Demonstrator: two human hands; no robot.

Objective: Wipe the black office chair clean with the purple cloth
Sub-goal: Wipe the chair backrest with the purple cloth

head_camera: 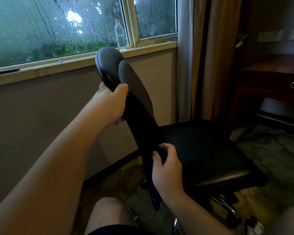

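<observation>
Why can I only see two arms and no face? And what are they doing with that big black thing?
The camera sits on the person's head and looks down. So you see what their eyes see: their own arms and a knee, but no face.

The big black thing is a black office chair, seen from the side. The left hand grips the top of the chair's back, just under the headrest, probably to keep it steady. The right hand is lower on the back, with its fingers curled over the edge. It holds a purple cloth for wiping, and only a bit of the cloth peeks out below the hand.

Behind the chair, a water bottle stands at a rainy window. A wooden desk is on the right.
</observation>
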